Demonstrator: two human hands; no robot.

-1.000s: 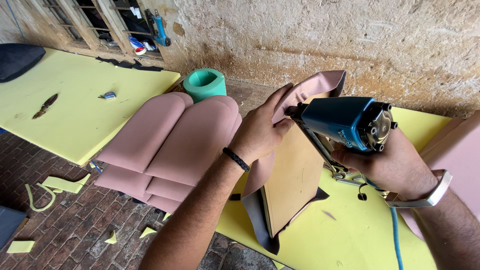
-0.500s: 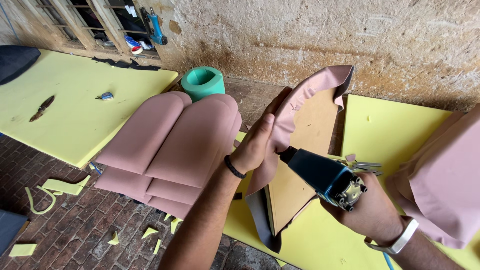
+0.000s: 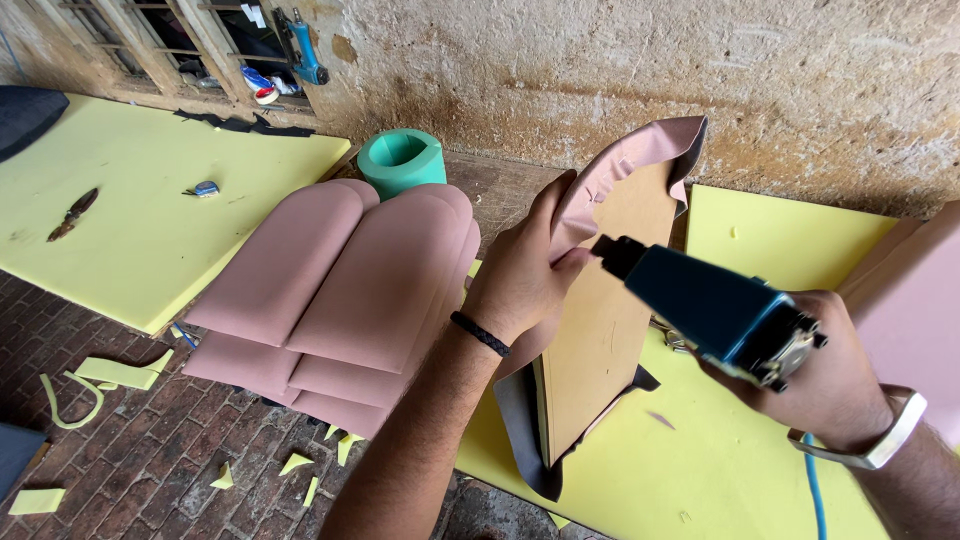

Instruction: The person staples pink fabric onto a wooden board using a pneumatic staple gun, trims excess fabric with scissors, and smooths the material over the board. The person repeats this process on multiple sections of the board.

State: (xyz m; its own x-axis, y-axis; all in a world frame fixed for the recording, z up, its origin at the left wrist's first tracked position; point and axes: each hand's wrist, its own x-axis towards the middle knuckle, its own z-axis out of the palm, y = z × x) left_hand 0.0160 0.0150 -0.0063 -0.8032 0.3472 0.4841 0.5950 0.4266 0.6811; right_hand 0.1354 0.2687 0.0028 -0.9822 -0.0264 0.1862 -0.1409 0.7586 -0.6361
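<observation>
Left hand (image 3: 525, 275) clamped on the pink cover (image 3: 620, 175), pinching it over the upper edge of the brown board (image 3: 600, 320); right hand (image 3: 835, 385) wrapped tight around the blue staple gun (image 3: 715, 310). Since a second ago, gun dropped from beside the board's top to lower down, nose now pointing toward ten o'clock, right at the pinched fold, tip just beside the fingers (image 3: 572, 262). Board tilted further upright than before, standing on yellow foam (image 3: 720, 470), grey lining (image 3: 520, 430) trailing at its foot. Judged from that: aim being set for a staple at the fold, with fingers uncomfortably near the nose. Stack of finished pink pads (image 3: 350, 280) at nine o'clock of the hand, unchanged. Only container-like thing: green foam ring (image 3: 402, 160) at eleven o'clock, hollow, inside shadowed, nothing seen in it. Blue hose (image 3: 812, 500) trailing under the wrist.
</observation>
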